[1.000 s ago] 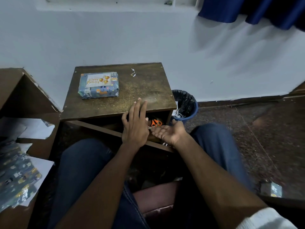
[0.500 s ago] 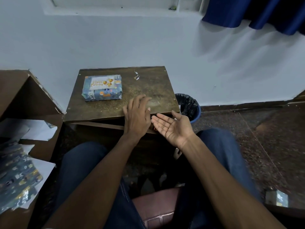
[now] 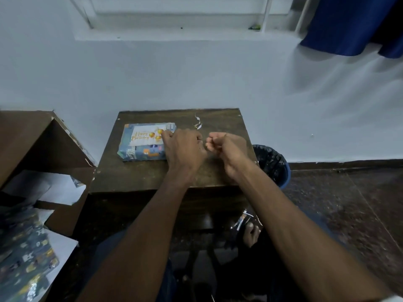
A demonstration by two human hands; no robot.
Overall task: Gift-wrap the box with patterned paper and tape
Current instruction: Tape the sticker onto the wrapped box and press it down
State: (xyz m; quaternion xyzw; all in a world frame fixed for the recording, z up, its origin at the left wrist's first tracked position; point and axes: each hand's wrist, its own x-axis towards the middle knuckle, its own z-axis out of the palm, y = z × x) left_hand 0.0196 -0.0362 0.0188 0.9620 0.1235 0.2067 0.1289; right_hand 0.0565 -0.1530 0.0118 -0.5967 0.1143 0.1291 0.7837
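**Against the white wall: wrapped box on the counter, both hands over it**

On the small brown counter (image 3: 152, 177) by the wall, the wrapped box (image 3: 144, 144) lies flat toward the rear left corner. Blue patterned paper covers it; a white "Happy Birthday" panel with gold balloons faces up.

Left hand (image 3: 183, 149) sits just right of the box, back up, fingers curled, fingertips touching the box's right end. Whether it actually pinches the paper, cannot tell.

Right hand (image 3: 226, 149) is right of the left hand, well clear of the box, fingers curled in, thumb against fingertips. Anything held there is too small to make out.

Behind the hands, right of the box, a small curled scrap (image 3: 198, 123) lies on the counter. Right of the counter, a blue bin (image 3: 274, 162) with a black liner stands on the floor. Left of it, loose patterned paper (image 3: 24, 262) lies on a lower surface.
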